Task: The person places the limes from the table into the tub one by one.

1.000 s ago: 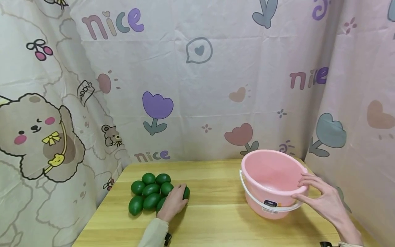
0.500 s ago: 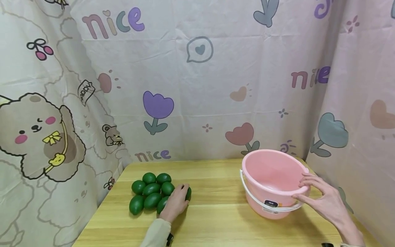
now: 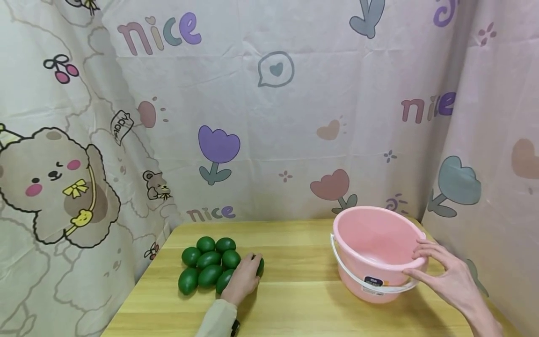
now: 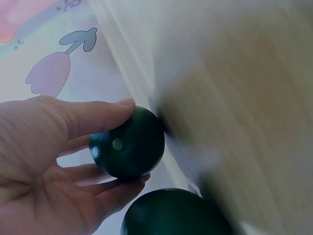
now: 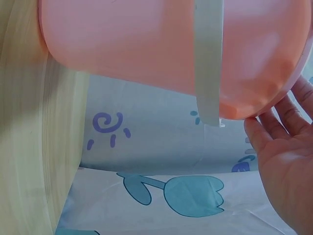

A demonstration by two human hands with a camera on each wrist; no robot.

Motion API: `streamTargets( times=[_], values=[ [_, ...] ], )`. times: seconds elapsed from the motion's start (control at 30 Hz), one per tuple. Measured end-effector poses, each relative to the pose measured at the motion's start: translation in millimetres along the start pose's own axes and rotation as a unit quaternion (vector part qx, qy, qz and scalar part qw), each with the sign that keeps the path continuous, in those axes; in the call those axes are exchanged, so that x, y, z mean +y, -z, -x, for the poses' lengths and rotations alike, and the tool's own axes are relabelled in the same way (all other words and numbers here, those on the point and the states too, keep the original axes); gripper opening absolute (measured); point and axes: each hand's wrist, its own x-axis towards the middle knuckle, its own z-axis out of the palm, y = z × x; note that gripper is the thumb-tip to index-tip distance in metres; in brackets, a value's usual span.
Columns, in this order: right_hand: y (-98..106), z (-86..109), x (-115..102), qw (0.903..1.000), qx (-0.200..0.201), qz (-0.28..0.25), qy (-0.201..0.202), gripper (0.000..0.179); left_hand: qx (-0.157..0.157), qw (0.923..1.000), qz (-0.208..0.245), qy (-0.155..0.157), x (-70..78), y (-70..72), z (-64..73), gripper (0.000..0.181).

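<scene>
My left hand (image 3: pixel 242 280) holds a dark green avocado (image 4: pixel 129 142) at the right end of a group of several such fruits. In the left wrist view the thumb lies on one side of it and the fingers on the other, and a pale stem end shows. Another avocado (image 4: pixel 171 215) lies close below that hand. On the right stands a pink bucket (image 3: pixel 358 276) with a white handle (image 3: pixel 351 276). My right hand (image 3: pixel 455 281) grips its rim at the near right, thumb outside, fingertips over the edge.
The remaining avocados (image 3: pixel 209 276) lie bunched on the left of the wooden table (image 3: pixel 294 309). A printed curtain (image 3: pixel 269 117) hangs behind and on both sides of the table. The bucket stands near the table's right side.
The head view has shifted slightly, so everything sits a little further right in it. Both hands keep their places, the left on the avocado, the right on the bucket rim.
</scene>
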Motion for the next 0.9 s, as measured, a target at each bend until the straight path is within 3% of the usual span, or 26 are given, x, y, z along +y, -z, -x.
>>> streamTargets(
  times=[0.2, 0.37, 0.6, 0.77, 0.9],
  values=[
    [2.2, -0.5, -4.5, 0.9998, 0.003, 0.013, -0.016, 0.05, -0.024, 0.9996, 0.012, 0.007, 0.3, 3.7, -3.8, 0.058],
    [1.1, 0.9, -5.3, 0.9996, -0.001, 0.012, -0.024, 0.049, -0.026, 0.9995, 0.008, 0.018, -0.5, 2.6, -6.1, 0.058],
    [-1.6, 0.8, -4.0, 0.9998, 0.0, 0.006, -0.017, 0.051, -0.032, 0.9973, 0.036, 0.055, -0.2, -1.6, -8.1, 0.06],
    [-2.3, 2.0, -3.3, 0.9999, 0.004, 0.007, -0.008, 0.049, -0.023, 0.9933, 0.071, 0.089, 3.2, -1.8, -9.5, 0.061],
    [-2.1, 1.9, -2.3, 0.9999, 0.006, 0.01, -0.003, 0.05, 0.001, 0.9874, 0.114, 0.11, 7.2, -0.5, -12.3, 0.063]
  ],
)
